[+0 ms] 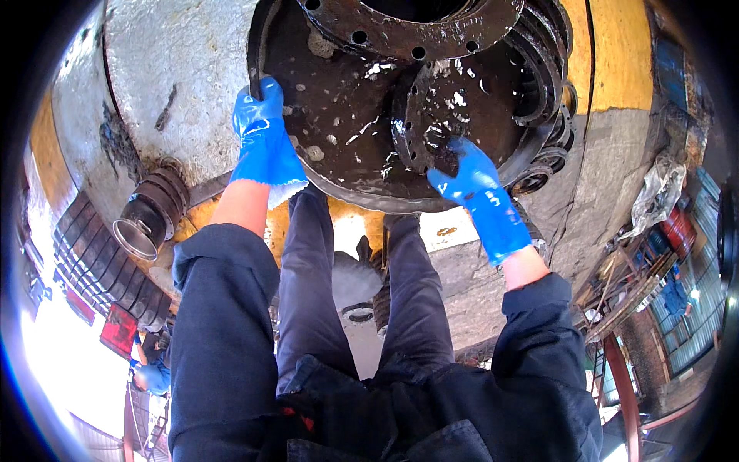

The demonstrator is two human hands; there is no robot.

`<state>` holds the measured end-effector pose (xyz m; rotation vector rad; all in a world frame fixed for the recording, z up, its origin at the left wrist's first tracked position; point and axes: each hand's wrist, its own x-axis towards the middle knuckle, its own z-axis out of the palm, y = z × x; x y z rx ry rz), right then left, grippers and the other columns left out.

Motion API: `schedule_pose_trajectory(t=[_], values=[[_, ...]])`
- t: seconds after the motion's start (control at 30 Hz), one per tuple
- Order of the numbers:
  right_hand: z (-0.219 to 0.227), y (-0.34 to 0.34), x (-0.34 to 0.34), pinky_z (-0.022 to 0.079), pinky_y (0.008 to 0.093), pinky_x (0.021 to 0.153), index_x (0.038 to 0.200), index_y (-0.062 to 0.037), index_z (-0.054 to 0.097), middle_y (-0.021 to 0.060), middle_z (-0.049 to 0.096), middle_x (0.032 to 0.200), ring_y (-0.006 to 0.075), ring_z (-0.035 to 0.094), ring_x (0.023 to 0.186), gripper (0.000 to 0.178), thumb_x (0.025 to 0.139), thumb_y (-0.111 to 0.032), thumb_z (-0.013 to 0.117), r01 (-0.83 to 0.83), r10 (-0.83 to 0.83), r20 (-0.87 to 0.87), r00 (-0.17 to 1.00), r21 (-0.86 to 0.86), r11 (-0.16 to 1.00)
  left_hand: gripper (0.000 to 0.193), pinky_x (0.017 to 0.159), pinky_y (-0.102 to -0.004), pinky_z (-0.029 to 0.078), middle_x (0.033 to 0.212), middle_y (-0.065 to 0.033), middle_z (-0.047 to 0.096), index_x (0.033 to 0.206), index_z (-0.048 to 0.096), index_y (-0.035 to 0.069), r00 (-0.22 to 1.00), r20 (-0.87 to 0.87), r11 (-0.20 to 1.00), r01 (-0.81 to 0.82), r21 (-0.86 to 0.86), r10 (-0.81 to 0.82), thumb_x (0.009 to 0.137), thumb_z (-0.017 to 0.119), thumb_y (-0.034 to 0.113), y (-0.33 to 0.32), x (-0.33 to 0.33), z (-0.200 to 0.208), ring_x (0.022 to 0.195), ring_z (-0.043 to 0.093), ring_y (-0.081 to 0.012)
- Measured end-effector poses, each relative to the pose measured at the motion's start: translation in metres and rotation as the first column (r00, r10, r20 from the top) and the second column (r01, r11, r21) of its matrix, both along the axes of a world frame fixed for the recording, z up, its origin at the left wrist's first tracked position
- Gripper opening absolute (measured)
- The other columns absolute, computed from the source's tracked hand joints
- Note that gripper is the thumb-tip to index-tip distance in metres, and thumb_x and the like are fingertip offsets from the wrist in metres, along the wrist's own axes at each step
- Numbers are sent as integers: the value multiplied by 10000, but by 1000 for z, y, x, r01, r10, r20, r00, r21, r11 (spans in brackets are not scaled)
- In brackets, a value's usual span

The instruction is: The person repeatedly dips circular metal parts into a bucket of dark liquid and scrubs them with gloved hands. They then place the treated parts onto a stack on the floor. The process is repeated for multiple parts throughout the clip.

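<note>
A wide round metal pan (362, 199) with dark, wet, oily contents lies in front of me. At its left rim, my left hand (260, 127), in a blue rubber glove, is closed round the edge. My right hand (476, 183), gloved the same way, is inside the pan at the right, closed around something dark that I cannot make out. Close to its fingertips is a curved steel flange (406, 115) with bolt holes, partly in the dark liquid. A larger flange ring (389, 35), oily and drilled with holes, lies across the far side of the pan.
Several dark rings (550, 65) lean along the pan's right side. A cylindrical metal part (152, 209) stands at the left beside a ribbed dark part (108, 258). Clear plastic sheeting (658, 192) and a red drum (679, 231) are at the right. Another person (152, 377) is at the lower left.
</note>
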<state>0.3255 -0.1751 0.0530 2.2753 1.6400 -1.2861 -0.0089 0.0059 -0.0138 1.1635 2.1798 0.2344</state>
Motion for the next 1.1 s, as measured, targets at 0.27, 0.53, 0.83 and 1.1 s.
schedule_pose_trajectory(t=[0.27,0.53,0.83,1.1], values=[[-73,-13,-13,540,466,877,958,-68,735,174,720,991,351,691,962,217,766,-130,655,-458,478,312,821,-141,878,544,819,-461,548,915,-224,735,1053,716,-1,1000,-27,1000,6,-3,-6,876,628,506,4,-12,-5,900,714,-384],[-47,0,-33,535,471,939,1097,-63,720,206,715,1068,369,677,1055,439,752,-335,726,-312,372,226,901,-260,914,538,826,-465,545,942,-223,736,1040,719,8,1000,26,999,6,33,-7,882,615,511,-3,1,-3,911,711,-386],[15,67,-32,518,325,785,1084,11,729,94,745,950,198,686,872,425,856,-347,741,615,-672,-499,547,-305,727,532,832,-450,547,914,-189,744,1044,714,7,998,66,1000,-16,-8,17,892,613,507,-4,-1,-3,883,719,-354],[11,28,-21,521,394,923,1193,72,645,244,703,1138,339,685,1055,678,766,-435,787,379,-379,-12,925,14,925,509,837,-446,549,909,-179,749,1054,721,16,1000,-13,998,-12,61,13,885,622,487,-3,-10,-12,882,722,-348]])
